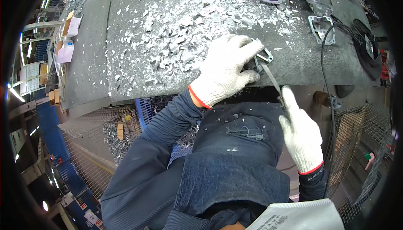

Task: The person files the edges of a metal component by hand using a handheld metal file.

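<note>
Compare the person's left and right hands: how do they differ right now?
The left hand grips a small metal frame, while the right hand holds a slim-bladed tool, its tip at the frame. The left hand is over the worktable; the right hand is off its near edge. Both wear white knit gloves with red cuff trim.

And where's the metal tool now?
In the head view, right of centre: the right hand holds the metal tool, its tip at the metal part in the left hand.
</note>
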